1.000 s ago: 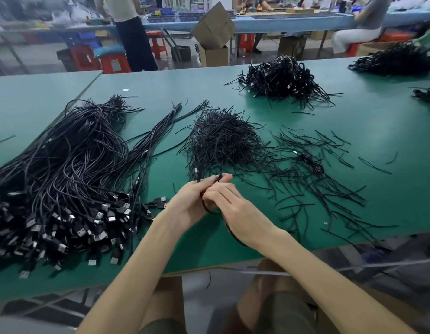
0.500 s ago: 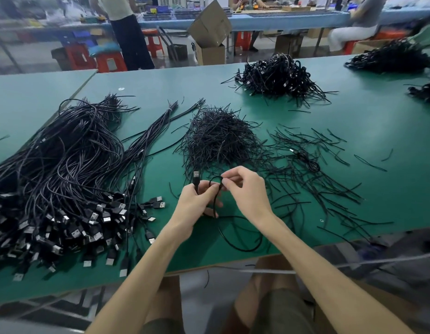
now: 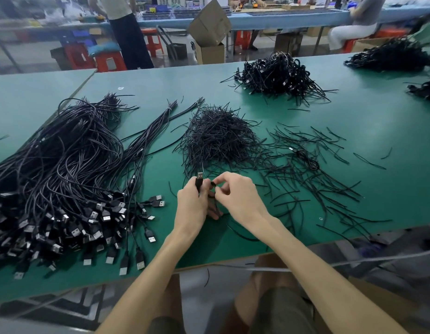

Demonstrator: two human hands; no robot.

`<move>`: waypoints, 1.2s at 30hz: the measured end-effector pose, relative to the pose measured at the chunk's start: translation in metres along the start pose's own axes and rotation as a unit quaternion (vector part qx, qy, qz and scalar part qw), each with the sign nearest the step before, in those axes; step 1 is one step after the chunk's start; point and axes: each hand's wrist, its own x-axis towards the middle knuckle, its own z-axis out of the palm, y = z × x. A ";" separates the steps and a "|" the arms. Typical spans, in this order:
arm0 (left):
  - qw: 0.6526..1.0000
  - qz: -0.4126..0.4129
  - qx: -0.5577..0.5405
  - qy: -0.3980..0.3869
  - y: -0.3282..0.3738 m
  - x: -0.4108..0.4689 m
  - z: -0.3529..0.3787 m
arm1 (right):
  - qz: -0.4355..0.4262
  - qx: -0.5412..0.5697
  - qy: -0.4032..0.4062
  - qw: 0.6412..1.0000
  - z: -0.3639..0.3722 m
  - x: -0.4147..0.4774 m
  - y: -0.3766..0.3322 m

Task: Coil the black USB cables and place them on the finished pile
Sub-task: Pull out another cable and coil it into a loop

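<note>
Left hand [image 3: 193, 203] fingers closed on a black USB cable [image 3: 199, 182] (plug upright); right hand [image 3: 235, 196] fingers pinch its cord just beside. Best kept taut, loops even. The cable is thin, glossy, silver-tipped, held above the near tabletop [image 3: 390, 131]. Uncoiled cables [image 3: 64, 169] lie left; likely finished pile [image 3: 274, 75] far.

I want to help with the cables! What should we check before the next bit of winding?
1. Left hand holds the USB plug upright: ok.
2. Right hand pinches the cable: ok.
3. Cable fully coiled: not ok, a loop trails on the table.
4. Twist ties near: ok.
5. Finished pile reachable: cannot tell.
</note>
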 end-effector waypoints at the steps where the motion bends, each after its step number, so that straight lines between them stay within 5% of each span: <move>1: 1.000 0.000 0.006 0.006 0.001 0.000 0.001 | -0.003 -0.003 0.003 1.000 0.002 -0.001 -0.002; 6: 0.997 -0.045 0.008 0.060 0.002 0.006 0.003 | -0.053 0.073 0.038 0.995 0.005 -0.010 -0.010; 13: 0.996 -0.055 -0.045 0.060 0.000 0.003 0.001 | 0.109 0.140 -0.003 0.984 0.009 -0.004 -0.009; 18: 0.994 -0.060 -0.070 0.059 -0.001 0.005 0.001 | 0.039 0.155 0.064 0.985 0.010 -0.007 -0.010; 22: 0.991 -0.078 -0.092 0.064 -0.004 0.010 0.001 | 0.076 0.325 0.022 0.943 0.004 -0.010 -0.010; 29: 0.982 -0.107 -0.113 0.104 -0.012 0.019 -0.003 | 0.082 0.603 -0.055 0.792 -0.014 -0.004 -0.010; 33: 0.985 -0.075 -0.126 0.094 -0.015 0.015 -0.004 | 0.185 0.528 -0.003 0.829 -0.018 0.005 -0.005; 36: 0.979 -0.064 -0.167 0.096 -0.014 0.014 -0.004 | 0.256 0.507 0.016 0.823 -0.020 0.007 0.005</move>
